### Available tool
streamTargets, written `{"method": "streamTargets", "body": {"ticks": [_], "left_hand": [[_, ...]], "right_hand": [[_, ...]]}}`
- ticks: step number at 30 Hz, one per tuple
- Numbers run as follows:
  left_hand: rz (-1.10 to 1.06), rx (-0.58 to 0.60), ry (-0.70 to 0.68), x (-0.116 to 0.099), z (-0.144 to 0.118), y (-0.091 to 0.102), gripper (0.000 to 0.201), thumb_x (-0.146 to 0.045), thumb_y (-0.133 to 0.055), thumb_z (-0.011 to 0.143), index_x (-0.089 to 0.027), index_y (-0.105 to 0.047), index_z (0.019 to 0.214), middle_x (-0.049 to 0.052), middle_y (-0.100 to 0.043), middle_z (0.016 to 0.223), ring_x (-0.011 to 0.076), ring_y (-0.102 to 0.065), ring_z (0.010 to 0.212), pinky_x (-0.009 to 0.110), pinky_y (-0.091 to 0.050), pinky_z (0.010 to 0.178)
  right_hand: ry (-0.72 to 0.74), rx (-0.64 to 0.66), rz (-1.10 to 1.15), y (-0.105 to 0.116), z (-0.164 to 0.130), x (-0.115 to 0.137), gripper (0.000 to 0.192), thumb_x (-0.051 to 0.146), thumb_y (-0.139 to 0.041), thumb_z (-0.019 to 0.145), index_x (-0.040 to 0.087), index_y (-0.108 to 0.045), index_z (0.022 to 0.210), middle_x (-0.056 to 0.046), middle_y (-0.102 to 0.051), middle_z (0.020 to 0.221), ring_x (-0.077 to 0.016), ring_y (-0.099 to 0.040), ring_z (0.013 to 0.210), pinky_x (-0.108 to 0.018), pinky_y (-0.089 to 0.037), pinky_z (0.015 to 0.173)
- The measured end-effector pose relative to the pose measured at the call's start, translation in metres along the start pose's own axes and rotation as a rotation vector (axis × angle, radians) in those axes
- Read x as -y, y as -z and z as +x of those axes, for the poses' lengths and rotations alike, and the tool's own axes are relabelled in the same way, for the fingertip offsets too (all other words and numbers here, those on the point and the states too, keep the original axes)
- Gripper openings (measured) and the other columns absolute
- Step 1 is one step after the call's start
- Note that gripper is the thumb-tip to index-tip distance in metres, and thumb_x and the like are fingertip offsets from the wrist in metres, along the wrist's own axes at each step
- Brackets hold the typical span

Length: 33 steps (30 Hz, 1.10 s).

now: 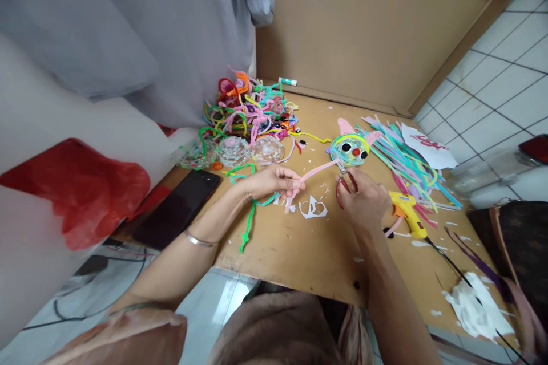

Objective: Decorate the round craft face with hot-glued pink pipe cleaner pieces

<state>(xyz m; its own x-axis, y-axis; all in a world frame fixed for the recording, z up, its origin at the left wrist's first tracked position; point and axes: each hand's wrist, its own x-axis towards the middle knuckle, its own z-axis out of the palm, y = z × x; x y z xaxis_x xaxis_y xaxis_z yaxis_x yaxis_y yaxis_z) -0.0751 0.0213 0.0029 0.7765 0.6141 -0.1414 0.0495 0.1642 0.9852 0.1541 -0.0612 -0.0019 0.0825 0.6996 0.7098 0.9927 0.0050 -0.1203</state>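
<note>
My left hand (274,181) pinches a pink pipe cleaner (314,171) that runs up and right toward a round craft face (351,149) with black eyes, a red nose and pink ears. My right hand (363,199) grips red-handled scissors (342,185), their blades at the far end of the pink pipe cleaner just below the craft face. A green pipe cleaner (250,219) lies under my left wrist. White paper scraps (312,208) lie between my hands.
A tangled heap of coloured pipe cleaners (250,104) sits at the back of the wooden table (299,251). Straight pipe cleaners (402,159) fan out at right beside a yellow glue gun (406,212). A black phone (177,208) lies at left, near clear plastic cups (233,151).
</note>
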Motion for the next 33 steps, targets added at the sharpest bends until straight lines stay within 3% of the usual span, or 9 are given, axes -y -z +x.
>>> {"method": "streamTargets", "body": {"ticks": [11,20,23,25,28,33], "left_hand": [[-0.004,-0.012,-0.03,-0.002,-0.001,-0.005,0.037,-0.043,-0.08,0.069,-0.01,-0.071,0.084,0.0,-0.065,0.06,0.006,-0.055,0.051,0.017,-0.045,0.051],[-0.016,0.011,-0.021,-0.001,0.0,-0.005,0.031,-0.037,-0.08,0.071,-0.01,-0.07,0.083,0.0,-0.064,0.06,0.0051,-0.055,0.05,0.017,-0.044,0.049],[-0.087,-0.043,-0.04,0.001,0.001,-0.005,0.032,-0.037,-0.08,0.071,-0.009,-0.069,0.082,-0.001,-0.064,0.06,0.0051,-0.056,0.05,0.017,-0.045,0.049],[-0.191,-0.139,-0.082,0.001,0.003,-0.005,0.033,-0.037,-0.081,0.07,-0.01,-0.068,0.083,-0.001,-0.064,0.062,0.0042,-0.056,0.051,0.016,-0.046,0.05],[-0.335,-0.257,-0.144,-0.001,0.006,-0.003,0.033,-0.033,-0.083,0.068,-0.009,-0.066,0.084,-0.002,-0.064,0.065,0.002,-0.054,0.05,0.014,-0.046,0.052],[-0.466,-0.277,-0.149,-0.003,0.007,-0.004,0.038,-0.031,-0.088,0.06,-0.009,-0.067,0.083,-0.002,-0.064,0.065,0.0021,-0.053,0.05,0.013,-0.043,0.048]], "right_hand": [[-0.014,0.004,-0.016,0.001,0.001,0.001,0.025,0.037,-0.055,0.088,0.02,-0.071,0.096,-0.005,-0.071,0.074,-0.0177,-0.057,0.066,-0.029,-0.029,0.064],[-0.032,0.045,0.025,0.008,0.0,0.003,0.029,0.04,-0.051,0.09,0.02,-0.071,0.089,-0.006,-0.068,0.067,-0.018,-0.057,0.063,-0.028,-0.029,0.06],[-0.103,0.103,0.105,0.007,0.0,0.004,0.032,0.046,-0.053,0.089,0.019,-0.07,0.092,-0.007,-0.068,0.07,-0.019,-0.057,0.063,-0.028,-0.03,0.06],[-0.168,0.208,0.216,0.006,0.002,0.003,0.037,0.053,-0.056,0.085,0.019,-0.067,0.095,-0.006,-0.068,0.073,-0.0189,-0.056,0.063,-0.028,-0.032,0.06],[-0.207,0.469,0.547,0.01,0.007,0.003,0.041,0.059,-0.057,0.082,0.02,-0.06,0.097,-0.001,-0.062,0.072,-0.0157,-0.052,0.06,-0.027,-0.037,0.058],[-0.1,0.982,1.076,0.025,0.014,0.008,0.045,0.065,-0.054,0.082,0.021,-0.054,0.087,0.004,-0.05,0.063,-0.0116,-0.047,0.055,-0.025,-0.039,0.055]]}}
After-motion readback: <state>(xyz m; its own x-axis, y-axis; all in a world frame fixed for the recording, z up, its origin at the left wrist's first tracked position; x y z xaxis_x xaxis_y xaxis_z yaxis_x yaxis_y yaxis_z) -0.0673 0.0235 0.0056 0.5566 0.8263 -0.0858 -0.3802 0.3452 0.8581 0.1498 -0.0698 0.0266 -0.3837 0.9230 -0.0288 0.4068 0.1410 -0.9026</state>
